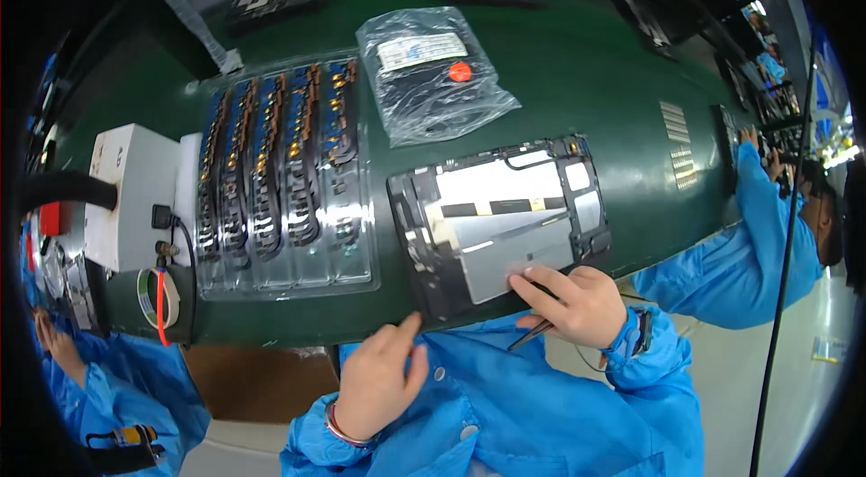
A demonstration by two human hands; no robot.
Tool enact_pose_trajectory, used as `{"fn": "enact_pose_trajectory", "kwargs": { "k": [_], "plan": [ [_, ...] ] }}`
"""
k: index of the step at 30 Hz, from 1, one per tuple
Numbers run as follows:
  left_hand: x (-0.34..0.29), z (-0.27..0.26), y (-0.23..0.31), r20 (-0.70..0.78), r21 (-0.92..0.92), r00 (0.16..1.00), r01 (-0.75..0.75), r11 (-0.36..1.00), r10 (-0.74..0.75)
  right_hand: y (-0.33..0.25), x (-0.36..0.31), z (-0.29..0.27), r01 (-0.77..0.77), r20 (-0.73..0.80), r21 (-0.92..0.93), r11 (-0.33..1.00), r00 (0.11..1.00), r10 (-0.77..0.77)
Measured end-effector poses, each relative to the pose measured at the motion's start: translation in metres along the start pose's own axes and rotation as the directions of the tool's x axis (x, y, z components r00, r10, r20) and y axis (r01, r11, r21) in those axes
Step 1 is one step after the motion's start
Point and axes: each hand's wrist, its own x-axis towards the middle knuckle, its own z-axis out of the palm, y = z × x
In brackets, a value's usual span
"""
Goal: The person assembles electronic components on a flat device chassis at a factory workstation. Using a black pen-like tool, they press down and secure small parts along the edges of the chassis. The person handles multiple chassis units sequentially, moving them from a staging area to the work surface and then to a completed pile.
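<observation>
Green matting covers the workbench [577, 71], and on it, just in front of the person, lies an opened tablet chassis [501, 220] with its silver inner plates showing. The right hand [577, 304] rests on the chassis's near edge at about 5 o'clock of it, fingers closed round a thin dark stylus-like tool [534, 333] that sticks out below the palm. The left hand [377, 382] is loosely curled and holds nothing; its index fingertip touches the chassis's near left corner, at 7 o'clock. At 9 o'clock of the chassis sits a clear blister tray [284, 175] of flex cables in four columns. At 12 o'clock lies a crumpled clear plastic bag [433, 75] with a red sticker.
</observation>
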Motion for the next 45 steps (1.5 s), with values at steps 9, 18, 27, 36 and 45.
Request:
{"fn": "enact_pose_trajectory", "kwargs": {
  "k": [9,18,27,36,45],
  "plan": [
    [0.078,0.075,0.055,0.076,-0.043,0.886,-0.455,0.889,0.457,0.071,-0.042,0.015,-0.366,-0.253,-0.329,0.870,0.922,0.292],
    [0.061,0.045,0.035,0.144,0.044,0.840,-0.534,0.844,0.524,0.173,-0.002,0.029,-0.532,-0.360,-0.339,0.776,0.835,0.416],
    [0.047,0.040,0.008,0.108,-0.017,0.848,-0.521,0.853,0.520,0.274,0.055,0.037,-0.633,-0.446,-0.282,0.721,0.752,0.486],
    [0.044,0.057,-0.005,-0.013,-0.039,0.829,-0.559,0.828,0.559,0.333,0.081,0.058,-0.642,-0.425,-0.139,0.754,0.726,0.540],
    [0.038,0.071,-0.006,-0.212,0.034,0.777,-0.600,0.799,0.593,0.372,0.149,0.075,-0.729,-0.435,-0.200,0.654,0.665,0.607]
  ]
}}
